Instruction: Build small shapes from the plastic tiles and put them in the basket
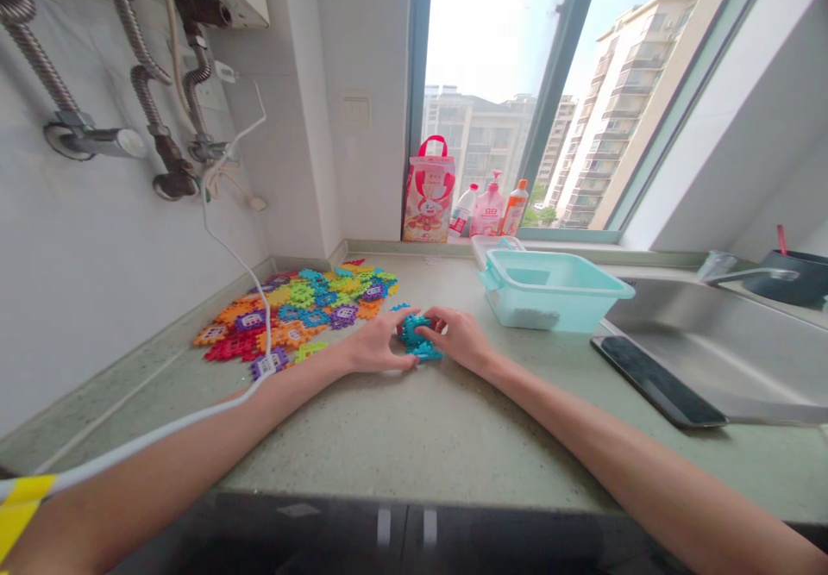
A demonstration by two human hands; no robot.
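Observation:
Both hands meet over a small cluster of teal interlocking plastic pieces at the middle of the counter. My left hand curves round its left side, with the thumb low and the fingers behind. From the right, my right hand pinches the same cluster between thumb and fingers. One teal piece lies flat at the front of it, and a bit of blue shows just behind. Left of my hands spreads a pile of bright interlocking pieces in red, orange, purple, green, blue and yellow.
A mint plastic basin stands right of my hands. Beyond it are a black phone and a steel sink. A white cable hangs across the pile and my left forearm. Bottles and a pink bag line the windowsill.

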